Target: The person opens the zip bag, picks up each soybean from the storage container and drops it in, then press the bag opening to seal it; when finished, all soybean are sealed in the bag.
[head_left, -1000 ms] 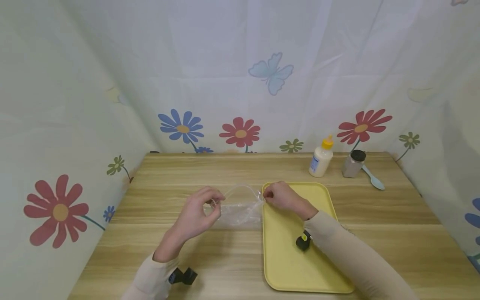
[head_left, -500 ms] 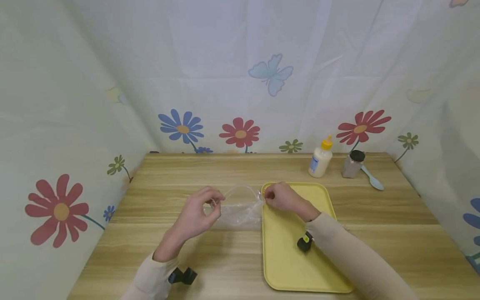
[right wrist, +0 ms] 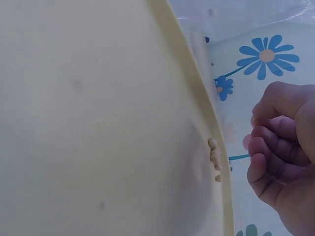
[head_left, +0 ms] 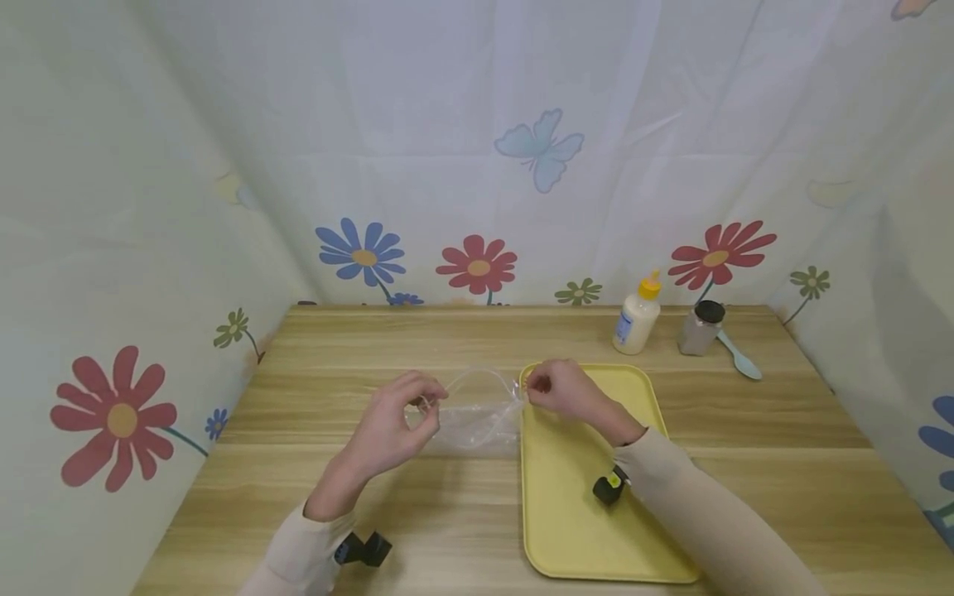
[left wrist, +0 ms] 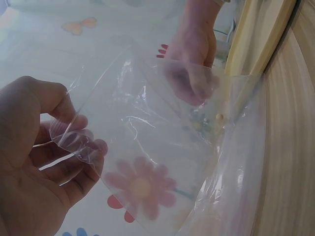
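My left hand (head_left: 395,418) pinches the rim of a clear plastic bag (head_left: 477,426) between thumb and fingers. The bag's mouth is spread in a loop, and its body hangs down to the wooden table. Over the far left corner of the yellow tray (head_left: 581,530), right beside the bag, my right hand (head_left: 562,393) has its fingers curled downward. In the left wrist view the bag's film overlaps those fingers. I cannot tell whether they hold anything. Several small round tan bean-like pieces (right wrist: 215,155) lie along the tray's inner edge. One more tan piece (left wrist: 219,117) shows through the film.
Behind the tray stand a white bottle (head_left: 636,321) with a yellow nozzle cap and a clear jar (head_left: 701,329) with a black lid. A pale blue spoon (head_left: 741,358) lies beside the jar. Flower-printed curtain (head_left: 417,165) surrounds the table.
My right wrist and forearm have shifted slightly to the right, while the fingers stay by the bag's rim. The left hand and the bag hold still.
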The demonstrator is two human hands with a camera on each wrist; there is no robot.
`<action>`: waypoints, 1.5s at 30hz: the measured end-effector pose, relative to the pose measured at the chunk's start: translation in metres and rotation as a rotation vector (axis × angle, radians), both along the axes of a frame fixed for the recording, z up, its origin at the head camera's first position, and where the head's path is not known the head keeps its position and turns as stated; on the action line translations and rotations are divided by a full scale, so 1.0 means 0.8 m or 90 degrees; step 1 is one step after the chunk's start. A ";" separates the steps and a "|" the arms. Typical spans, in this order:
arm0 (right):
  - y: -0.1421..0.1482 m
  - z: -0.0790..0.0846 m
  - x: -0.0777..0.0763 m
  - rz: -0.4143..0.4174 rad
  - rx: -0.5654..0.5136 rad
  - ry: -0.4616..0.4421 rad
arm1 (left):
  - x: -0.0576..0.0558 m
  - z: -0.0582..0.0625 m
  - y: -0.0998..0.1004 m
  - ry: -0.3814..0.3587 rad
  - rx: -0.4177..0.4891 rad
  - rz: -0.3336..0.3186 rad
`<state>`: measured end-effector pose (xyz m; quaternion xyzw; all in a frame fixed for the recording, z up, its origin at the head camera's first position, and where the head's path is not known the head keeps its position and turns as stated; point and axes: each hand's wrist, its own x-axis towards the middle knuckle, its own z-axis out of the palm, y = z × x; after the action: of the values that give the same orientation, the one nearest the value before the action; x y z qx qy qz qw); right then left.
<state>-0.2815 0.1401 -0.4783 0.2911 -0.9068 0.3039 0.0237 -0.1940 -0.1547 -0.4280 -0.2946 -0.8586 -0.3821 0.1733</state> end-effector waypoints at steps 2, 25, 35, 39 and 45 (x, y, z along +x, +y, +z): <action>0.001 0.003 0.002 -0.001 -0.019 0.009 | 0.000 0.000 0.000 -0.002 0.002 0.000; 0.003 0.048 0.034 -0.017 -0.191 0.077 | -0.002 0.000 0.000 0.000 0.004 -0.006; -0.004 0.064 0.044 0.004 -0.232 0.123 | 0.000 -0.001 0.000 -0.002 0.008 -0.003; -0.007 0.069 0.048 0.011 -0.243 0.141 | 0.000 -0.001 0.000 -0.001 0.006 -0.003; -0.013 0.074 0.053 0.034 -0.273 0.164 | 0.000 0.000 0.000 0.000 0.002 0.001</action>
<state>-0.2394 0.1294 -0.4188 0.3399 -0.8032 0.4499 0.1921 -0.1940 -0.1549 -0.4282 -0.2938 -0.8582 -0.3832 0.1743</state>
